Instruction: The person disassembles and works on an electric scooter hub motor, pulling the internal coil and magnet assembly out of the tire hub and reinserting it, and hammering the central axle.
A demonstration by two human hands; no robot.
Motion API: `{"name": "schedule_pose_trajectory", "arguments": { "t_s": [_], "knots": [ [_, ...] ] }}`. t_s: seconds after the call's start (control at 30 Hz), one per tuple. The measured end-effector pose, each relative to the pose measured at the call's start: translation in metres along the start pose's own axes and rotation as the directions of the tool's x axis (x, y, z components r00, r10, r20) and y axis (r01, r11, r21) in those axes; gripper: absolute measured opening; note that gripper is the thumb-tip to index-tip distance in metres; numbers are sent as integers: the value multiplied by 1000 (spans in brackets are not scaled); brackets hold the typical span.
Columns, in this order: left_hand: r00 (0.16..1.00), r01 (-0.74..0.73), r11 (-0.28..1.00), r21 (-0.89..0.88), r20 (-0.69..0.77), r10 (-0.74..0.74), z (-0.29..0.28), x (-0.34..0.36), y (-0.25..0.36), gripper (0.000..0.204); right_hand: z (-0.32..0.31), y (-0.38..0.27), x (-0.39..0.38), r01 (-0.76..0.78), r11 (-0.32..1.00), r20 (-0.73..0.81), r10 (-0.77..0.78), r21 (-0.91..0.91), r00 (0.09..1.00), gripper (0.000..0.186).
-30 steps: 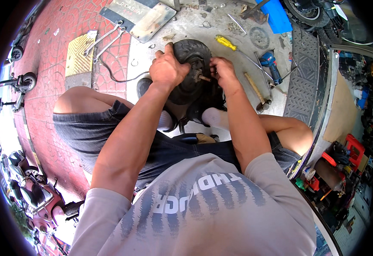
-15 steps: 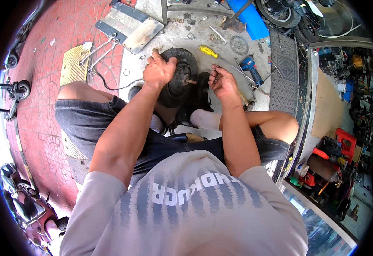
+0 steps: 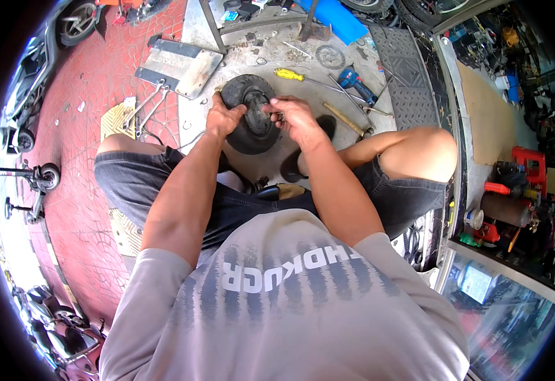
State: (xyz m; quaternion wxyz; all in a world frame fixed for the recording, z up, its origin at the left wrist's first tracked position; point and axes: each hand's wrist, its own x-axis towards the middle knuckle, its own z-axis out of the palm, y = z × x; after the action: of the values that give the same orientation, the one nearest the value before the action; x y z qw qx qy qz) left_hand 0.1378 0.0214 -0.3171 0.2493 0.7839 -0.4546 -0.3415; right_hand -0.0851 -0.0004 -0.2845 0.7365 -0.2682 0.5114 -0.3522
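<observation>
A small wheel with a black rubber tyre (image 3: 249, 137) stands tilted on the ground between my feet, its hub side turned to the right. My left hand (image 3: 225, 120) grips the tyre's left side, thumb in front and fingers round the far edge. At the hub, my right hand (image 3: 296, 117) is closed with thumb and fingertips pinched together. What those fingers pinch is too small and covered to make out. A yellow-handled screwdriver (image 3: 289, 75) lies just beyond the wheel, and a hammer with a wooden handle (image 3: 344, 119) rests right of my right hand.
Farther right lie a blue cordless drill (image 3: 357, 86) and thin metal rods. Two wrenches (image 3: 145, 109) lie left, near a metal plate (image 3: 179, 66). A blue tray (image 3: 340, 22) sits at the back. My bent knees flank the work, with a glass case (image 3: 493, 311) at lower right.
My right hand has moved left to the wheel's hub, over where a bolt-like axle stuck out. The tyre has tilted and shifted slightly, still in my left hand. The whole view has turned a little.
</observation>
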Motion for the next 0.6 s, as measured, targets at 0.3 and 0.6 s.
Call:
{"name": "schedule_pose_trajectory", "arguments": {
  "t_s": [0.3, 0.6],
  "knots": [
    [998, 28, 982, 189, 49, -37, 15, -41, 34, 109, -15, 34, 4, -50, 995, -112, 40, -92, 993, 14],
    [943, 243, 960, 143, -269, -198, 40, -54, 60, 94, -18, 16, -12, -122, 993, -94, 121, 0, 988, 9]
  ]
}}
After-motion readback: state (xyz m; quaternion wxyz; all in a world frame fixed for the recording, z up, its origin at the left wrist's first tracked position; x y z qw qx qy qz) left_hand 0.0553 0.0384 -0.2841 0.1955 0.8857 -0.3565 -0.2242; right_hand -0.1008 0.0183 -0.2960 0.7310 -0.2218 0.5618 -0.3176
